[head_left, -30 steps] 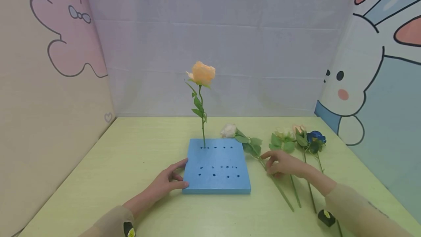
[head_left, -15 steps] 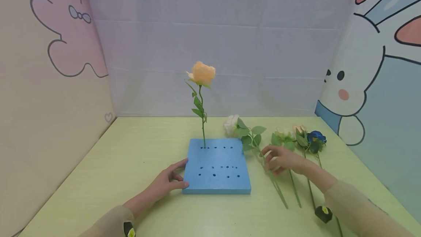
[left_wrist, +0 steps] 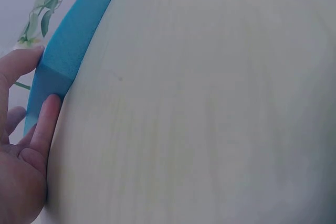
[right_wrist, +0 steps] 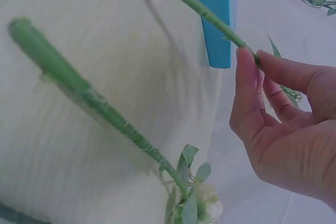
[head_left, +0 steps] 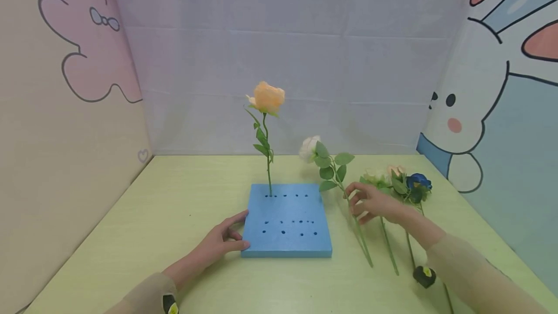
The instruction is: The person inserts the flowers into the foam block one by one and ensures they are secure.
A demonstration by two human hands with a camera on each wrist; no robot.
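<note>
My right hand (head_left: 374, 205) pinches the green stem of a white rose (head_left: 310, 149) between thumb and fingertips, to the right of a blue foam block (head_left: 274, 243). The rose is tilted, bloom up and to the left. The right wrist view shows the fingertips on the stem (right_wrist: 195, 7). My left hand (head_left: 214, 245) rests against the block's left side, thumb at the front corner and index finger farther back. In the left wrist view its fingers (left_wrist: 48, 116) touch the block's edge. A peach rose (head_left: 268, 98) stands upright in the block's back row of holes.
More flowers lie on the table at the right: a cream one (head_left: 375, 179), a pale pink one (head_left: 395, 171) and a blue rose (head_left: 419, 181), stems toward the front. Rows of small holes mark the block. A pale curtain (head_left: 279, 52) hangs behind the table.
The right hand has lifted the white rose; its bloom has risen from table level and the stem's lower end has shifted left and back. The left hand has stayed at the block.
</note>
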